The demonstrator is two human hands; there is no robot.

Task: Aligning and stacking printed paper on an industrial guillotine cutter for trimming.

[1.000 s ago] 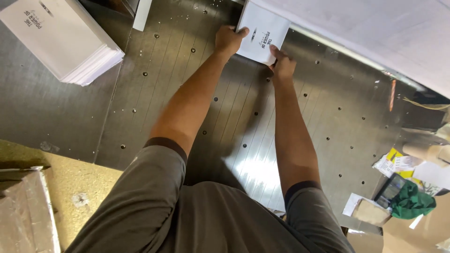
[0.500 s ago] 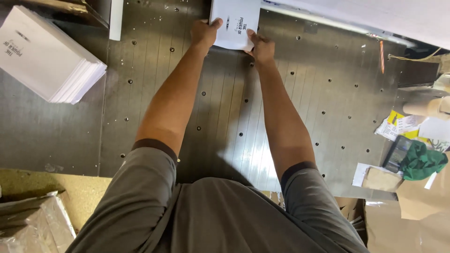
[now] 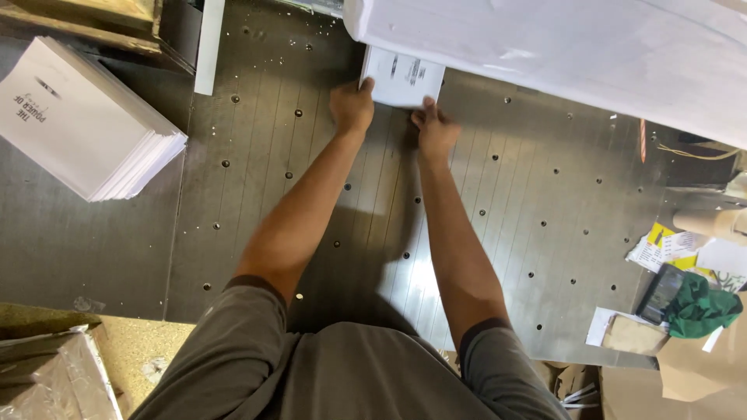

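At twelve o'clock on the ribbed metal table (image 3: pixel 506 233), both sets of fingers press on a small white paper stack (image 3: pixel 403 78) tucked partly under the white machine housing (image 3: pixel 560 47): the left hand (image 3: pixel 352 107) grips its left corner, the right hand (image 3: pixel 436 134) holds its near edge. At ten o'clock lies a larger booklet pile (image 3: pixel 85 117); at four o'clock, a green cloth (image 3: pixel 700 307).

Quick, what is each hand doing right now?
Left hand: fingers on the left edge of the small white paper stack.
Right hand: fingertips pressing its near edge.
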